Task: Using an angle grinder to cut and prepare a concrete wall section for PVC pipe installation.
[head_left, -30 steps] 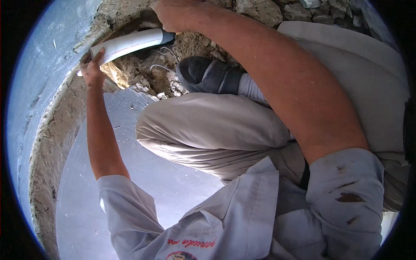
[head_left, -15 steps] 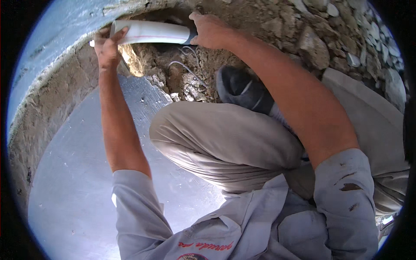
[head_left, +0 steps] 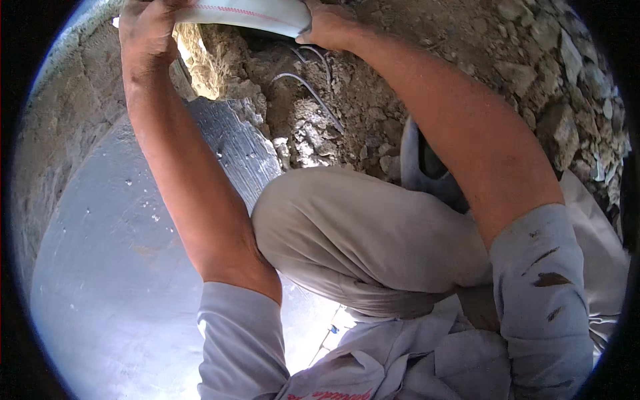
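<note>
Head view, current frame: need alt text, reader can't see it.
A person's left hand and right hand hold a white pipe at the top edge, above rubbly earth with thin grey wires. Below, a knee in beige trousers overlaps a smooth grey surface.

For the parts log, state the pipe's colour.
The pipe is white with red markings, best seen in the head view.

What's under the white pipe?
Below the white pipe in view: a dark gap, brown soil and thin grey wires. Whatever lies directly beneath is covered by the pipe.
</note>
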Available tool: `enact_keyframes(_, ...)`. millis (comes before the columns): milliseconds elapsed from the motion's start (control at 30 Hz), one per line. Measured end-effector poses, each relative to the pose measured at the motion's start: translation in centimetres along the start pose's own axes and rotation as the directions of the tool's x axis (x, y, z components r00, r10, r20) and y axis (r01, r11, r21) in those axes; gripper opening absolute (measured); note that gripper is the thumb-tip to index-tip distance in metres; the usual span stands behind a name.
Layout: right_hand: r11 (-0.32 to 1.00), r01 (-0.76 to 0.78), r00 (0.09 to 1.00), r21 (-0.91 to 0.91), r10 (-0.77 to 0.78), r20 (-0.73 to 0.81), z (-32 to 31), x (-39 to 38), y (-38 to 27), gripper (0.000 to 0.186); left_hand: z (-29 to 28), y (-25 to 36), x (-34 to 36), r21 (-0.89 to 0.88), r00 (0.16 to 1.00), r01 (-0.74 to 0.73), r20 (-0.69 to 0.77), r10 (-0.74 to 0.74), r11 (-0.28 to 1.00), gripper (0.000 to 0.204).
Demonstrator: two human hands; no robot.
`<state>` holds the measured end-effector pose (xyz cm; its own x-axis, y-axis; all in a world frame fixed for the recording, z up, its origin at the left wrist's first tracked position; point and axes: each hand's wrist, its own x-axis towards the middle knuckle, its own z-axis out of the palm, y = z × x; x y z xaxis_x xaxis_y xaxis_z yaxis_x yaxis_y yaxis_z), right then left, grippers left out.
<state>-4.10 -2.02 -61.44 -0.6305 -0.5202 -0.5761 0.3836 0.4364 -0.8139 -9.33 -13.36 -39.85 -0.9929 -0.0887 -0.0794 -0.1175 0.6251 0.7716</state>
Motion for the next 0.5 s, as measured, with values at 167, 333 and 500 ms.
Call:
enact_keyframes(167, 0.959, 0.112, 0.991, -0.261, -0.125, -0.036, 2.6, 2.2, -0.9, 0.090, -1.0, 2.9, -1.8, 0.049, 1.000, 0.014, 0.002, -0.014, 0.999, 0.035)
enact_keyframes(333, 0.964, 0.055, 0.991, -0.261, -0.085, -0.105, 1.0, 4.3, 0.1, 0.085, -0.8, 1.5, -0.8, 0.223, 0.999, 0.007, -0.035, 0.001, 0.975, 0.039)
enact_keyframes(500, 0.956, 0.146, 0.973, -0.254, -0.185, -0.137, 0.9, 2.5, -0.5, 0.074, 1.7, 2.8, -1.1, 0.152, 0.959, 0.135, -0.270, -0.090, 0.979, 0.033)
